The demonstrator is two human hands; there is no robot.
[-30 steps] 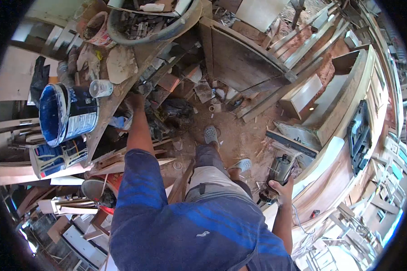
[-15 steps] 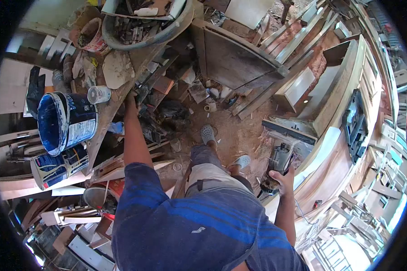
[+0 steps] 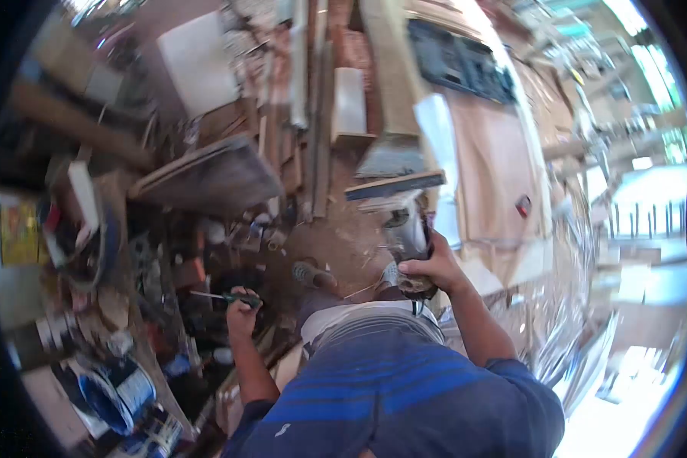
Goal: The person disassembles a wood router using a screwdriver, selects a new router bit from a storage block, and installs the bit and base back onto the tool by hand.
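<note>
Head cam's pretty blurry here, but your left hand point(image 3: 243, 309) has its fingers curled closed around the green handle of a screwdriver point(image 3: 229, 297), shaft poking out sideways near a reddish block point(image 3: 189, 272). Should be light and stiff, so that handle grip looks right; bare steel would probably be slicker. Your right hand point(image 3: 441, 267) is wrapped on a corded-looking power tool point(image 3: 410, 237), maybe a planer, hanging just below a dark-edged board point(image 3: 397, 185). Thumb's across the near side; can't tell how far round the other fingers go. I'd guess that one's heavy and rigid, nose-heavy too, so one-handed I'd keep hold right on its body or handle, never the underside.
</note>
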